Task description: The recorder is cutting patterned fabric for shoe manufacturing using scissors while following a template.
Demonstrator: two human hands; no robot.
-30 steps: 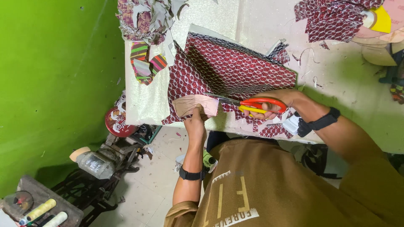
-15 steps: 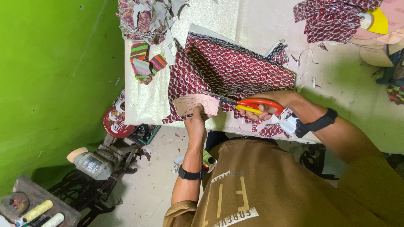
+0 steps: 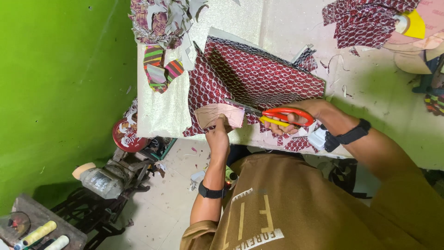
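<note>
left hand [image 3: 218,136] pinching one paper pattern [image 3: 219,115]; right hand [image 3: 309,116] gripping one scissors [image 3: 277,115]; two wristbands

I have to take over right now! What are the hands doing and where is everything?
Left hand: pinches the pink paper pattern piece against the red patterned fabric.
Right hand: grips the red-handled scissors, blades pointing at the pattern's edge.
Fabric lies on the white table, scraps piled at the far corner.
Done: cut has reached the pattern piece.
Left: how much outline remains uncut is hidden.
</note>
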